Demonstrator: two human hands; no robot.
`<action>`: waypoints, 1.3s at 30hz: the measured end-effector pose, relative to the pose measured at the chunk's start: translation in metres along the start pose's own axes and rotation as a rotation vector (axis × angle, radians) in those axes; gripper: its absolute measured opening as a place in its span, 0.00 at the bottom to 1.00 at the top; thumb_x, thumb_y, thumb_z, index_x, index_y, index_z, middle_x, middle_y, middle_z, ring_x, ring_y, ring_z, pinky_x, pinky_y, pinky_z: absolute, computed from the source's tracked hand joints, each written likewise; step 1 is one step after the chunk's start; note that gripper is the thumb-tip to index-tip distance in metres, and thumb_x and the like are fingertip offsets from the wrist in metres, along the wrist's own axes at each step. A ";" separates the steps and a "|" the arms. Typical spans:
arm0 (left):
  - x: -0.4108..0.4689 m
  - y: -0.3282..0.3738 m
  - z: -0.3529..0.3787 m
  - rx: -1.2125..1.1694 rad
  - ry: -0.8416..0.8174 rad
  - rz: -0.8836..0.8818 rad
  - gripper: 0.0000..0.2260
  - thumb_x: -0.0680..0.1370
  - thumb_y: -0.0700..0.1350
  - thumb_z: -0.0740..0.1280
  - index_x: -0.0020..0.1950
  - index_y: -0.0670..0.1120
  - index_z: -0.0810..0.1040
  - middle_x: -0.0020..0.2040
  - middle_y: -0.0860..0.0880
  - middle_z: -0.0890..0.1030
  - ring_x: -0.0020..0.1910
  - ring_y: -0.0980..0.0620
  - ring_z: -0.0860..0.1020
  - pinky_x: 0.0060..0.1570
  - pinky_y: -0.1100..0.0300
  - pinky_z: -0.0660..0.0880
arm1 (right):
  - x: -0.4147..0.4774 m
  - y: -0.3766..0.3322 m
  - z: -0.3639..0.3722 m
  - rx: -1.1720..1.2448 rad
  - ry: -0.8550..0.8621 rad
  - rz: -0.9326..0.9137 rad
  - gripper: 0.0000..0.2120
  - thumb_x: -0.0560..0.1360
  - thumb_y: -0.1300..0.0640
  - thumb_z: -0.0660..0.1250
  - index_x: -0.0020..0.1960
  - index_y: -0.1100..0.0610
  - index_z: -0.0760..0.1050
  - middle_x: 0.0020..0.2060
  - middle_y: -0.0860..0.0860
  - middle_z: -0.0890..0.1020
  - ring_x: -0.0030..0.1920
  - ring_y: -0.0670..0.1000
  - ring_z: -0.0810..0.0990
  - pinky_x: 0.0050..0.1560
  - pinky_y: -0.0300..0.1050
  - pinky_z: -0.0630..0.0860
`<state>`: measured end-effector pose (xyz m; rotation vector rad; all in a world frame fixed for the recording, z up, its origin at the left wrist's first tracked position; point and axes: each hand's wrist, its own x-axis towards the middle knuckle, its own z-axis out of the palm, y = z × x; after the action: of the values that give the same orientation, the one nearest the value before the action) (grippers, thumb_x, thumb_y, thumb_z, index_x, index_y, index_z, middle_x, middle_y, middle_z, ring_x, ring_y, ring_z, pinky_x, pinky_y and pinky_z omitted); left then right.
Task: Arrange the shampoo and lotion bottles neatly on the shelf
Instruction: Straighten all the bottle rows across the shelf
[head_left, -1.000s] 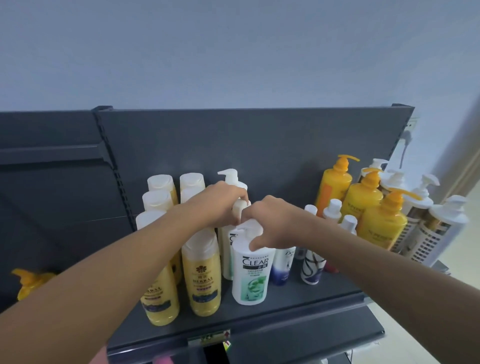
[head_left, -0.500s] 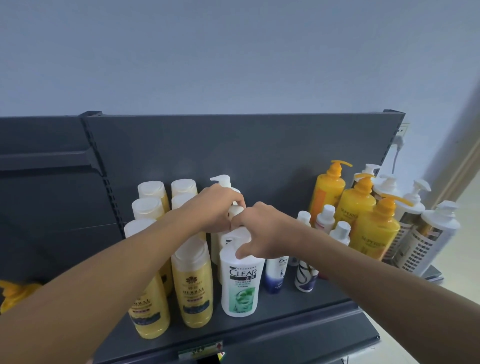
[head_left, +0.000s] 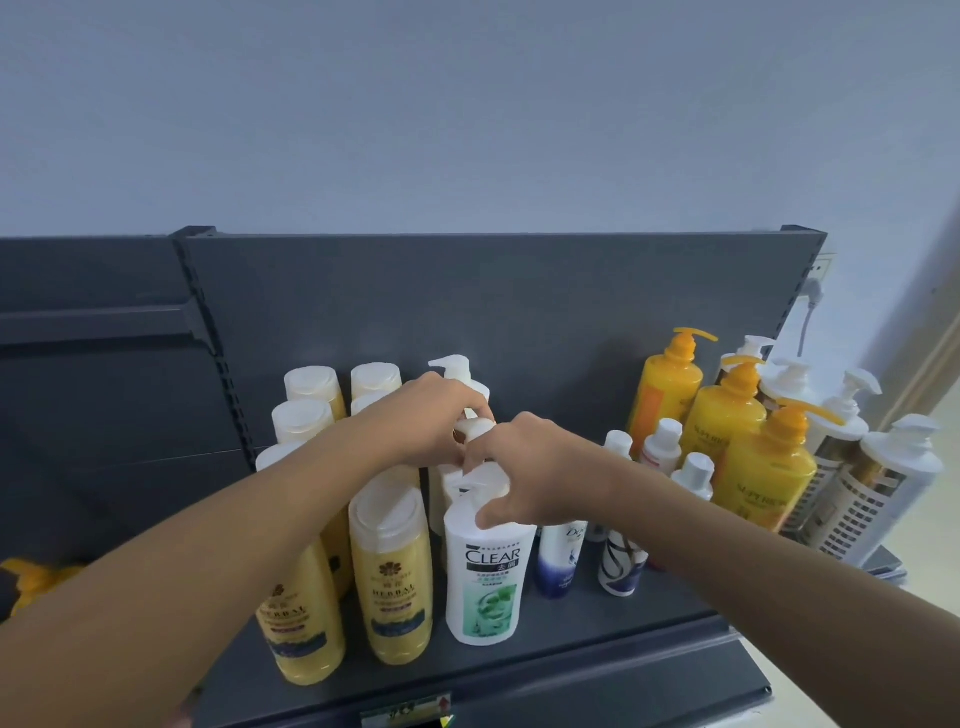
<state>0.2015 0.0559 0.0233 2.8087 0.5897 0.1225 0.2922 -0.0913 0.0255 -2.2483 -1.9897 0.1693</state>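
Observation:
On the dark grey shelf a white CLEAR shampoo bottle stands at the front, with two white pump bottles in a row behind it. My right hand grips the top of the CLEAR bottle. My left hand is closed on the pump head of the white pump bottle just behind. The rearmost pump bottle shows behind my left hand. Yellow HERBAL bottles with white caps stand in two rows to the left.
Right of the CLEAR bottle stand a small white-and-blue bottle and a striped bottle. Small white bottles, orange-yellow pump bottles and white patterned pump bottles crowd the shelf's right end. A yellow object lies at far left.
Both hands stay on the white bottles with almost no shift in grip. The view has tilted and moved slightly, so the shelf sits a little differently in frame.

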 end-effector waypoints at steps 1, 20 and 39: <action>-0.001 -0.003 -0.006 -0.011 -0.022 0.012 0.17 0.71 0.46 0.76 0.57 0.60 0.82 0.42 0.55 0.81 0.43 0.56 0.78 0.40 0.58 0.75 | 0.001 0.002 -0.003 0.017 -0.007 0.001 0.23 0.70 0.42 0.75 0.62 0.47 0.79 0.47 0.47 0.79 0.49 0.49 0.77 0.48 0.46 0.76; 0.078 -0.055 -0.022 -0.071 0.108 -0.107 0.17 0.75 0.47 0.75 0.64 0.54 0.81 0.55 0.54 0.83 0.50 0.52 0.82 0.55 0.53 0.80 | 0.104 0.060 -0.021 0.102 0.003 -0.084 0.20 0.72 0.50 0.76 0.63 0.48 0.78 0.55 0.47 0.82 0.46 0.47 0.80 0.55 0.44 0.77; 0.099 -0.062 -0.007 -0.073 0.110 -0.149 0.14 0.70 0.50 0.77 0.51 0.61 0.78 0.46 0.58 0.82 0.45 0.54 0.80 0.45 0.55 0.79 | 0.106 0.077 -0.002 0.088 0.142 -0.125 0.15 0.70 0.51 0.75 0.56 0.49 0.83 0.37 0.47 0.83 0.42 0.52 0.80 0.43 0.46 0.78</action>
<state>0.2674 0.1521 0.0160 2.6894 0.8007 0.2654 0.3804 0.0049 0.0147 -2.0158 -1.9998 0.0797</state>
